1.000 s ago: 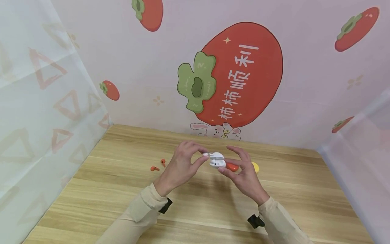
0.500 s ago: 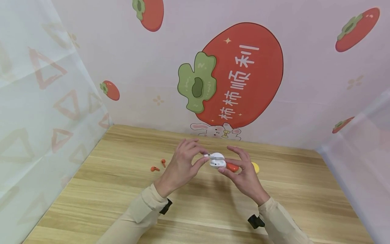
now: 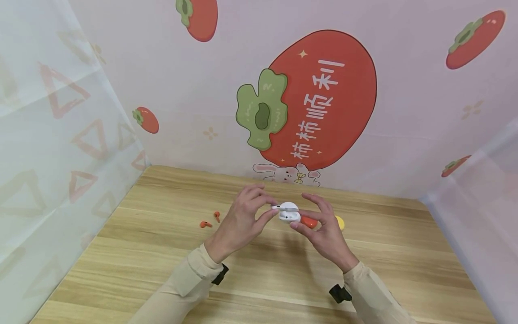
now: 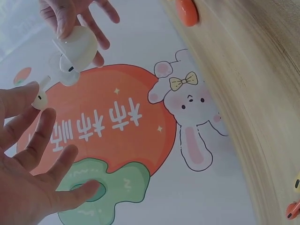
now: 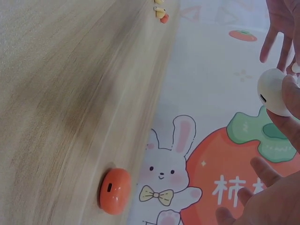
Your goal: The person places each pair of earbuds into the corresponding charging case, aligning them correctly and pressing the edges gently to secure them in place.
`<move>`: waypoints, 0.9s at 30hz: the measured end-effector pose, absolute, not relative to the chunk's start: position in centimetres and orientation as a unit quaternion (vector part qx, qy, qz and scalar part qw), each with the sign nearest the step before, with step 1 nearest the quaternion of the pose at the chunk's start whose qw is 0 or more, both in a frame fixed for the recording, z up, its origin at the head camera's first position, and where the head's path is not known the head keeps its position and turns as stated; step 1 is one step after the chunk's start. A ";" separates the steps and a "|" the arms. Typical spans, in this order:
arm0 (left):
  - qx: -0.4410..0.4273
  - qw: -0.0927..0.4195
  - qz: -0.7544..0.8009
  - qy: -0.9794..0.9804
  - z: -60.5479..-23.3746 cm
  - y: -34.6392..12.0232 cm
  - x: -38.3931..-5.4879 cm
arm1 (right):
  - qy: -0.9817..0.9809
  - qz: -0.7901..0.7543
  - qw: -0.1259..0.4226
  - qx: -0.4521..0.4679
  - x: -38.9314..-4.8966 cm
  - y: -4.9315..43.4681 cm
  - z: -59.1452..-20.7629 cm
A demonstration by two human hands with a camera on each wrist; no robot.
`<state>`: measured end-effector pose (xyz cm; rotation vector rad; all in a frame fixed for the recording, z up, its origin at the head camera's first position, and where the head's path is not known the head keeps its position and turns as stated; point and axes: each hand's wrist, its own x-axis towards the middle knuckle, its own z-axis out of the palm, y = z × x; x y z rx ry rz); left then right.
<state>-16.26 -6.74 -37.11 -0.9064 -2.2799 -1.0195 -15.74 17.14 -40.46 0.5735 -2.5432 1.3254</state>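
Note:
In the head view my left hand (image 3: 242,220) pinches a white earbud (image 3: 276,207) between thumb and index finger, its other fingers spread. My right hand (image 3: 325,229) grips a white earbud charging case (image 3: 289,217) by its right side, lid raised. Part of a white earbud with a dark spot shows inside the case. The pinched earbud (image 4: 41,100) is just beside the case (image 4: 82,47) in the left wrist view. Both hands are up off the table. From the right wrist, the outside of the case (image 5: 271,91) shows, with a dark port.
An orange-red charging case (image 3: 309,222) lies on the wooden table (image 3: 267,288), partly behind my right hand, with a round yellow object (image 3: 340,222) near it. Two orange earbuds (image 3: 205,224) lie left of my left hand. Yellow earbuds (image 5: 160,11) show in the right wrist view. Printed sheets wall the table.
My left hand has shifted very slightly right with the pinched earbud, and its upper fingers have lifted a little. The right hand and the case stay almost still.

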 end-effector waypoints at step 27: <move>-0.352 0.281 -0.304 -0.840 -36.9 -6.2 -15.8 | -0.856 0.460 0.118 0.204 -15.7 17.3 -40.1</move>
